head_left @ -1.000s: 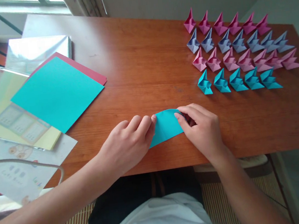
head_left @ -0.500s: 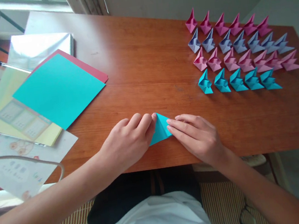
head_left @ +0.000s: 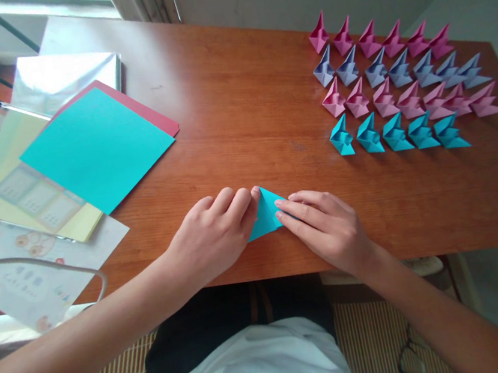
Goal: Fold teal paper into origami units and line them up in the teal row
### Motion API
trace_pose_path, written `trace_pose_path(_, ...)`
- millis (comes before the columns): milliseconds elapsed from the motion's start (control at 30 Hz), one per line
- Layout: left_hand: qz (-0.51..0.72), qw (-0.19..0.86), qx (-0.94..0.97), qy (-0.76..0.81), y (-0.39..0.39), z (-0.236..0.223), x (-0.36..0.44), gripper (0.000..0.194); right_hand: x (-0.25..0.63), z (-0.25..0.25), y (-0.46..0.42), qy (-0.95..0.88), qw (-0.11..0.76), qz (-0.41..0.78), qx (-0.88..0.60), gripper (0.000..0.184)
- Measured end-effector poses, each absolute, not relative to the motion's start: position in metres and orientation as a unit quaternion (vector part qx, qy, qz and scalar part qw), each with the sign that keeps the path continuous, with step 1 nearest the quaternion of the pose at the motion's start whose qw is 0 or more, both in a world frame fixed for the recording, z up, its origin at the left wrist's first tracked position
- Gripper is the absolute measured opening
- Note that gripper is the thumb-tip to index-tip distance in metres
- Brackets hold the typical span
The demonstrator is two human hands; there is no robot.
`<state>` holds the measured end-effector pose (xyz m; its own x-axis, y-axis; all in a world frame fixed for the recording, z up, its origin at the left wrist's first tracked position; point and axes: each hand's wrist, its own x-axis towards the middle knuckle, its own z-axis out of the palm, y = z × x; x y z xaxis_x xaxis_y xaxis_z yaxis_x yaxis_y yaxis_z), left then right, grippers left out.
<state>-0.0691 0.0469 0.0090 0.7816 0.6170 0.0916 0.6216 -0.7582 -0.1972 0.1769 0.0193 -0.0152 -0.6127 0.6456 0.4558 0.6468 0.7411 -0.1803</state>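
Note:
A small folded piece of turquoise paper [head_left: 266, 219] lies at the front middle of the table, its top coming to a point. My left hand [head_left: 218, 229] is closed on its left side, with thumb and curled fingers near the top corner. The fingers of my right hand [head_left: 324, 225] are held together and press on the right part of the paper. That hand hides the paper's right end, and my left hand covers its left edge.
Rows of folded paper figures in magenta [head_left: 368, 40], lavender [head_left: 376, 70], pink [head_left: 384, 99] and turquoise [head_left: 395, 133] stand at the right. On the left, turquoise sheets [head_left: 99, 147] overlap red paper [head_left: 149, 114], a yellow packet [head_left: 86, 227] and a printed sheet [head_left: 24, 280] under a cable [head_left: 59, 265].
My right fingers have shifted slightly left over the paper. My left hand stays in nearly the same place on it.

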Motion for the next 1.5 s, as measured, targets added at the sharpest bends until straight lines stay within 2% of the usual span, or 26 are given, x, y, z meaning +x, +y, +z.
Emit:
trace_pose_path(233, -0.009, 0.115, -0.939, -0.325, 0.0464, 0.0088, -0.0679, 0.041, 0.1779, -0.0144, 0.0214, -0.904, 0.251, -0.003, -0.345, 0.025)
trace_pose_path(567, -0.002, 0.125, -0.937, -0.325, 0.0458, 0.0094, -0.0668, 0.039, 0.1818, -0.0201, 0.0173, -0.910, 0.252, 0.015, -0.329, 0.030)
trace_pose_path(1500, 0.002, 0.122, -0.936, -0.331, 0.0449, 0.0097, -0.0650, 0.039, 0.1797, -0.0177, 0.0175, -0.914, 0.254, 0.010, -0.317, 0.024)
